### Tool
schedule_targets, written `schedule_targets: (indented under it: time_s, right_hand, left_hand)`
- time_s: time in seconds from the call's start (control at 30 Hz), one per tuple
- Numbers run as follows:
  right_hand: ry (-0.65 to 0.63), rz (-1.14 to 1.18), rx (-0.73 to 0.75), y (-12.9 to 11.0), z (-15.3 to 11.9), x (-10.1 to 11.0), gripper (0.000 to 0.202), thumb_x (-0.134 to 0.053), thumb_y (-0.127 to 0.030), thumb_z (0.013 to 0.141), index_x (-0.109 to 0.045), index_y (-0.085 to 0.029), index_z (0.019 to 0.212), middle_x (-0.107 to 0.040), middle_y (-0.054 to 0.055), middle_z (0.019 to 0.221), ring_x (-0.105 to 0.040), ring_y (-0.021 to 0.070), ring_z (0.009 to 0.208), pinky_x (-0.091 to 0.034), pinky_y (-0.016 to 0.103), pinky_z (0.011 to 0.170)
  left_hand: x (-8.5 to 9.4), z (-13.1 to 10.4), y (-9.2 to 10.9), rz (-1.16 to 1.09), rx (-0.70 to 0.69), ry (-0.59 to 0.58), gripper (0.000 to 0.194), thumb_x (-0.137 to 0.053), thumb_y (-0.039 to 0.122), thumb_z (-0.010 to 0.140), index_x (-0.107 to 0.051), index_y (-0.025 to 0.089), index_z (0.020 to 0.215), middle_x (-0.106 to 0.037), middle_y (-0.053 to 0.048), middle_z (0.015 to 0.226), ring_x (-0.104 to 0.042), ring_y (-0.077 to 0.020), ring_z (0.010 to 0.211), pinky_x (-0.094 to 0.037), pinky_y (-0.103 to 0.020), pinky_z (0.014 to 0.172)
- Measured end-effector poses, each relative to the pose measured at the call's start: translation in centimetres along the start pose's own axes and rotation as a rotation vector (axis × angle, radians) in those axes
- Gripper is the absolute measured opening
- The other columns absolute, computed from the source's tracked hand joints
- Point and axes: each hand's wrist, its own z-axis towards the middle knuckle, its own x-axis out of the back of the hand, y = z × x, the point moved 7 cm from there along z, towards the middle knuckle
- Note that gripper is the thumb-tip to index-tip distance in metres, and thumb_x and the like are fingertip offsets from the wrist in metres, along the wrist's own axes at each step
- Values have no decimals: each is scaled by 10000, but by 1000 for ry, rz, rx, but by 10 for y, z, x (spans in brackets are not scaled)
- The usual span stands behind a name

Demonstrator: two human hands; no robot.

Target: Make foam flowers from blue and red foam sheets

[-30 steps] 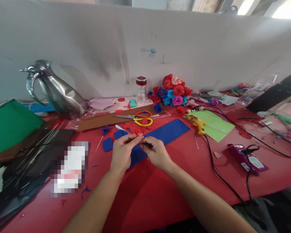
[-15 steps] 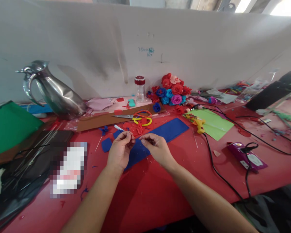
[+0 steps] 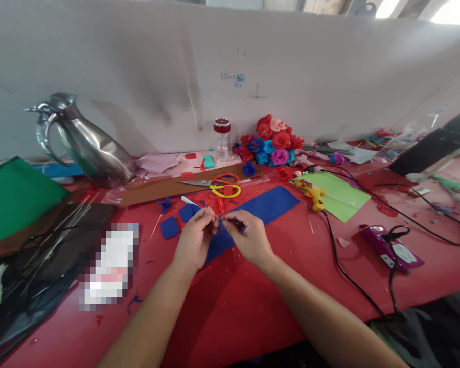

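My left hand (image 3: 197,232) and my right hand (image 3: 248,236) meet fingertip to fingertip above a long blue sheet (image 3: 274,204). Both are closed in a pinch, and whatever sits between the fingers is too small and too hidden to name. Left of my left hand lie cut blue pieces (image 3: 169,228) with rounded corners and a white pen (image 3: 189,202). Just beyond my fingers are scissors (image 3: 226,191) with yellow and red handles, on red scraps (image 3: 203,197).
A steel jug (image 3: 88,138), a lidded glass jar (image 3: 222,140) and a bunch of paper-like flowers (image 3: 279,140) stand along the wall. On the right are a yellow glue gun (image 3: 316,197), a light green sheet (image 3: 343,197) and a purple power socket (image 3: 391,248) with black cords.
My two hands have come closer together, so their fingertips now almost touch. My left hand has shifted slightly right, uncovering more of the blue pieces. The other things stay in place.
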Motion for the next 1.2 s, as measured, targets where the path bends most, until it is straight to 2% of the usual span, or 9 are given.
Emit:
schedule_targets:
  time_s: [0.13, 0.53, 0.7, 0.87, 1.1, 1.2]
  right_hand:
    - [20, -14, 9, 2, 1, 2, 148, -560, -223, 811, -703, -187, 812, -681, 49, 767, -539, 121, 601, -421, 231, 552]
    - [29, 34, 5, 0, 0, 4, 125, -573, -207, 811, -696, -181, 811, -688, 50, 782, -575, 134, 651, -437, 240, 591]
    - [18, 40, -4, 2, 0, 2, 129, -571, -204, 804, -697, -180, 806, -682, 46, 761, -566, 130, 631, -433, 239, 588]
    - [19, 51, -9, 3, 0, 1, 125, -574, -202, 792, -697, -184, 788, -684, 37, 753, -566, 127, 630, -436, 234, 593]
    - [21, 76, -23, 5, 0, 0, 130, -571, -225, 794, -696, -188, 785, -689, 35, 758, -587, 133, 647, -456, 239, 614]
    - [23, 90, -41, 7, 1, 2, 130, -580, -240, 790, -696, -183, 798, -693, 40, 771, -597, 138, 667, -464, 241, 629]
  left_hand:
    - [7, 3, -2, 37, -33, 27, 210, -759, 285, 608, -584, 171, 626, -561, 31, 619, -420, -70, 523, -333, -213, 531]
    - [12, 3, 2, 14, -12, 98, 160, -773, 213, 535, -644, 153, 608, -620, 9, 606, -409, -60, 504, -364, -225, 567]
    - [8, 3, 2, -85, -4, 80, 115, -657, 220, 629, -557, 170, 602, -533, 39, 570, -411, -69, 489, -383, -228, 549]
    - [6, 2, 1, -29, -3, 77, 214, -568, 243, 691, -410, 192, 555, -401, 69, 525, -362, -65, 450, -399, -232, 541]
    - [4, 2, 1, 34, -11, 10, 294, -598, 318, 740, -416, 188, 549, -377, 75, 507, -320, -55, 417, -383, -223, 518]
    - [5, 4, 1, 69, -44, -9, 246, -649, 309, 699, -487, 178, 568, -462, 47, 550, -410, -75, 473, -360, -221, 506]
